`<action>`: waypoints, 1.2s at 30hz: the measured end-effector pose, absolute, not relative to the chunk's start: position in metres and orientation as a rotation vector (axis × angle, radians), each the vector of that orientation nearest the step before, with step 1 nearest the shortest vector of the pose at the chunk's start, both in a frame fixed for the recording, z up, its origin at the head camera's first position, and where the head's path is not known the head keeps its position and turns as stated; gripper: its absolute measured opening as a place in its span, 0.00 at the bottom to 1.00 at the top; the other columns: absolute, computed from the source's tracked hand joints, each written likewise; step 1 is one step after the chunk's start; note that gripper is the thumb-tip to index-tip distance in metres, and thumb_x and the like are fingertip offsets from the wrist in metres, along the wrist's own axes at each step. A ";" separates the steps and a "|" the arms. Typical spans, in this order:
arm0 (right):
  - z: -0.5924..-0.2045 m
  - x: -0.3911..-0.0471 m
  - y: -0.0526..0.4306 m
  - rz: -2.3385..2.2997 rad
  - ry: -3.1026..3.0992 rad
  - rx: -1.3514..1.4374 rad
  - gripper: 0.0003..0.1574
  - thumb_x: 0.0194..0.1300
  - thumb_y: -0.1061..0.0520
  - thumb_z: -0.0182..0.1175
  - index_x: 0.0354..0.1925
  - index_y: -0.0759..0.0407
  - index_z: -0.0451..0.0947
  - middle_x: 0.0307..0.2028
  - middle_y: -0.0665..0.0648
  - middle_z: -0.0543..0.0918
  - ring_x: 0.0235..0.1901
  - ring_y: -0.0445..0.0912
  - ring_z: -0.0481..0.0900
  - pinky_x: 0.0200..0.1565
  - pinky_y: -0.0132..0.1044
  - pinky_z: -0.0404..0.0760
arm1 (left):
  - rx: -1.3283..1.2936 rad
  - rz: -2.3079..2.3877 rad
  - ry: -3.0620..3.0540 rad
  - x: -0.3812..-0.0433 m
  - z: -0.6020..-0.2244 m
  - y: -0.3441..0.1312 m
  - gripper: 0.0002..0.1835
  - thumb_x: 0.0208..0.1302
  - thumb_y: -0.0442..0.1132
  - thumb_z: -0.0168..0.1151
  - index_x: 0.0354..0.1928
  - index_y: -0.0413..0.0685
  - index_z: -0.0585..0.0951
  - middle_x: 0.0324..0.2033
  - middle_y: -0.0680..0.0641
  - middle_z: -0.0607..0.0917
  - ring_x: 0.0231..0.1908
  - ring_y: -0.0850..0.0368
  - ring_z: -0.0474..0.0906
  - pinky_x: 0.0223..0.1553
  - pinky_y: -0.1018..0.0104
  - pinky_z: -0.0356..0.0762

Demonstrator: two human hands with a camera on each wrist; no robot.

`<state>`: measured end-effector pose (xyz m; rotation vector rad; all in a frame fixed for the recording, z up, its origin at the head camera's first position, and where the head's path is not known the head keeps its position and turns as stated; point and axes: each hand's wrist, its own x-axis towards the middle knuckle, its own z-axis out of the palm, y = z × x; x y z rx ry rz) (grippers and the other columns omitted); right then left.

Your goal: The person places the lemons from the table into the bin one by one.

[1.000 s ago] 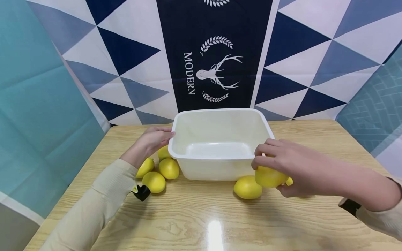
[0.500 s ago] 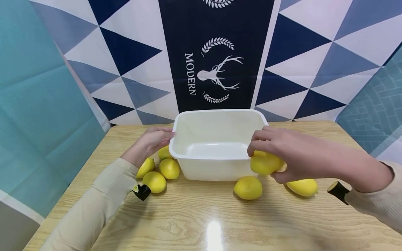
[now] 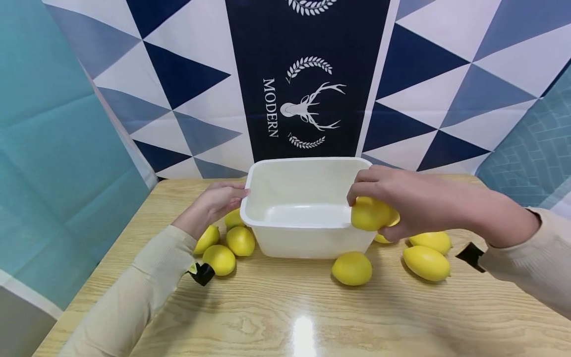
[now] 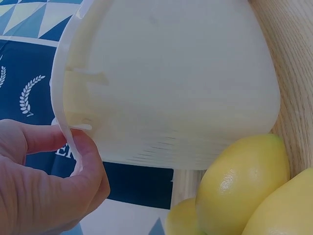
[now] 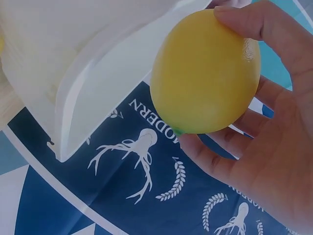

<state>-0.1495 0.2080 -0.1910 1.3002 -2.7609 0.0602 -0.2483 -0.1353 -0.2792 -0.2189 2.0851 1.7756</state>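
A white plastic basin stands on the wooden table, its inside bare. My left hand pinches the basin's left rim between thumb and fingers, as the left wrist view also shows. In my right hand is a yellow lemon, gripped by thumb and fingers beside the right rim, above the table. Several lemons lie left of the basin, partly behind my left wrist. Another lemon rests at its front right corner. More lemons lie to the right, one of them partly hidden under my right hand.
The wooden table reaches back to a patterned cloth hanging close behind the basin. Teal cloth hangs at the left side. A small black device sits at my right wrist.
My right hand has risen and moved left and away from me with the lemon, toward the basin's right rim. Lemons under it have come into view. My left hand keeps its place.
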 end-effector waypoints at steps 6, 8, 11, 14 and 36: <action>-0.187 -0.158 0.209 0.076 -2.814 1.276 0.36 0.37 0.59 0.78 0.46 0.42 0.77 0.45 0.44 0.77 0.43 0.41 0.73 0.40 0.32 0.82 | -0.213 1.774 2.094 -0.247 -0.280 -0.135 0.24 0.70 0.35 0.54 0.66 0.38 0.68 0.59 0.42 0.74 0.44 0.60 0.77 0.67 0.64 0.71; -0.187 -0.160 0.208 0.082 -2.828 1.273 0.35 0.37 0.59 0.78 0.46 0.42 0.77 0.45 0.45 0.77 0.43 0.42 0.74 0.40 0.33 0.82 | -0.209 1.778 2.097 -0.246 -0.280 -0.135 0.24 0.70 0.35 0.53 0.66 0.38 0.68 0.61 0.41 0.73 0.46 0.59 0.77 0.67 0.63 0.70; -0.187 -0.163 0.207 0.096 -2.842 1.269 0.34 0.38 0.59 0.78 0.46 0.43 0.77 0.45 0.45 0.77 0.42 0.42 0.74 0.40 0.33 0.82 | -0.205 1.780 2.103 -0.245 -0.279 -0.134 0.24 0.70 0.35 0.53 0.66 0.37 0.67 0.62 0.41 0.72 0.48 0.58 0.76 0.67 0.63 0.70; -0.187 -0.168 0.206 0.101 -2.842 1.270 0.33 0.39 0.59 0.77 0.46 0.44 0.77 0.44 0.46 0.77 0.42 0.43 0.74 0.41 0.34 0.82 | -0.204 1.783 2.101 -0.245 -0.279 -0.134 0.24 0.70 0.35 0.53 0.66 0.37 0.67 0.63 0.40 0.72 0.48 0.57 0.76 0.67 0.63 0.70; -0.193 -0.199 0.204 0.117 -2.978 1.249 0.29 0.43 0.58 0.77 0.45 0.51 0.77 0.43 0.51 0.80 0.39 0.44 0.73 0.42 0.37 0.80 | -0.242 1.796 2.105 -0.244 -0.280 -0.133 0.24 0.70 0.35 0.54 0.66 0.39 0.69 0.64 0.40 0.72 0.52 0.55 0.76 0.66 0.64 0.71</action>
